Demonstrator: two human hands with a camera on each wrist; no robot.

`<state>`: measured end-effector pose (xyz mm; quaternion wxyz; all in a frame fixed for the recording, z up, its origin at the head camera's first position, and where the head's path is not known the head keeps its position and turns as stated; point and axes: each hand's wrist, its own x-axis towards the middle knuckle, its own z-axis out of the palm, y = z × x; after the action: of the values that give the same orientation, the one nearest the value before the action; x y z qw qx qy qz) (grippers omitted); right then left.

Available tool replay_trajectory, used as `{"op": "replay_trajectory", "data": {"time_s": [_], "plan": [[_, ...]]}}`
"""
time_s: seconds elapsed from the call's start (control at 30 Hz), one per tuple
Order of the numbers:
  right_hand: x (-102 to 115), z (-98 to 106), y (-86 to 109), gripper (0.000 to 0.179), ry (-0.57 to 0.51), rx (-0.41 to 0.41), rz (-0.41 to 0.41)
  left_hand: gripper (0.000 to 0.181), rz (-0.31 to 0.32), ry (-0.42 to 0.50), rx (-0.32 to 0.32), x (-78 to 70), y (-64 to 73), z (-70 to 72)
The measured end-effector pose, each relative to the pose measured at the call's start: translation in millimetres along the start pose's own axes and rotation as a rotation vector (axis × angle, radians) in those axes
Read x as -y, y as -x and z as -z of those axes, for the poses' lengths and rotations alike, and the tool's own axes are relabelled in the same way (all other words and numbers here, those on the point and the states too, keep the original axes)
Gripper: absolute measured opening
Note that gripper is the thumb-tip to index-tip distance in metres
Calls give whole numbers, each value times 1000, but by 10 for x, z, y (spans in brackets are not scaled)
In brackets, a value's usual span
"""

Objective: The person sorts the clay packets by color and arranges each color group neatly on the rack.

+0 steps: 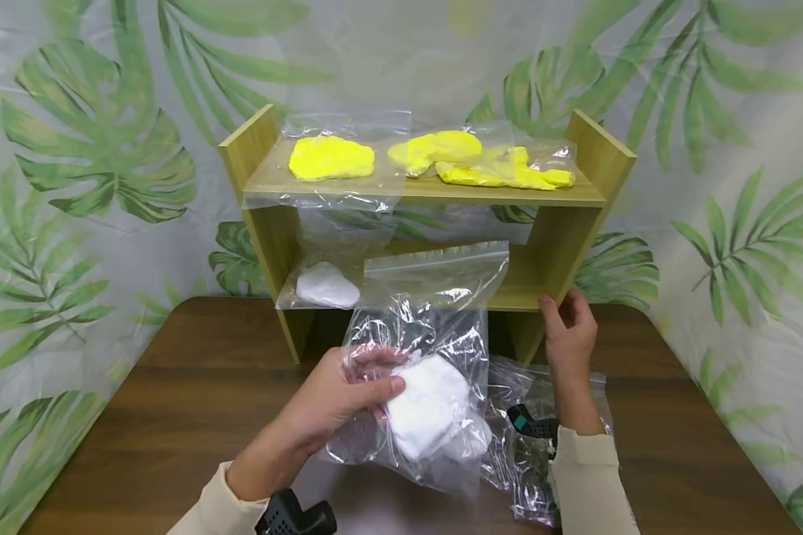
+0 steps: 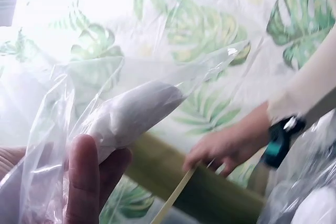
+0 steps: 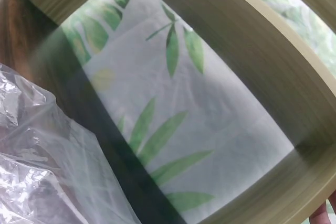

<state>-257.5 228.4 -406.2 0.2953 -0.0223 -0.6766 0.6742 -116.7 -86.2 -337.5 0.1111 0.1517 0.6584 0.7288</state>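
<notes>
My left hand (image 1: 355,397) pinches a clear zip bag (image 1: 435,279) in front of the shelf, with the thumb pressed on the near side. Inside the bag sits a soft-looking white lump (image 1: 431,405), also seen close up in the left wrist view as a smooth white roll (image 2: 137,111). My right hand (image 1: 570,334) grips the lower right side panel of the wooden shelf (image 1: 578,212), its thumb at the front edge. In the right wrist view only a bit of finger (image 3: 320,214) shows beside that panel.
Bagged yellow pieces (image 1: 331,157) lie along the top board. Another bagged white lump (image 1: 326,286) lies at the left of the lower board. More clear bags (image 1: 529,475) lie on the brown table (image 1: 194,401) under my right forearm. A leaf-print cloth (image 1: 401,56) hangs behind.
</notes>
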Motion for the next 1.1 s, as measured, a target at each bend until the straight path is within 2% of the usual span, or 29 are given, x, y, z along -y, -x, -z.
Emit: {"op": "replay_trajectory", "data": {"time_s": [0.2,0.33,0.53,0.77,0.87,0.97,1.1], "plan": [[-10,17,2,29,6,-3,13,40,10,-14,-117,-85,-184,240],[66,18,32,32,22,12,3,42,32,-5,-166,-148,-311,370],[-6,7,8,30,18,6,12,43,46,-35,-190,-237,-516,496],[-32,11,2,28,33,6,9,43,31,-60,-198,-298,-775,613],[-28,16,0,28,31,12,4,43,55,-75,-213,-314,-883,666],[9,21,9,27,23,17,-1,44,65,-77,-218,-310,-1000,715],[142,12,61,23,13,28,1,44,40,-82,-210,-284,-1156,773]]}}
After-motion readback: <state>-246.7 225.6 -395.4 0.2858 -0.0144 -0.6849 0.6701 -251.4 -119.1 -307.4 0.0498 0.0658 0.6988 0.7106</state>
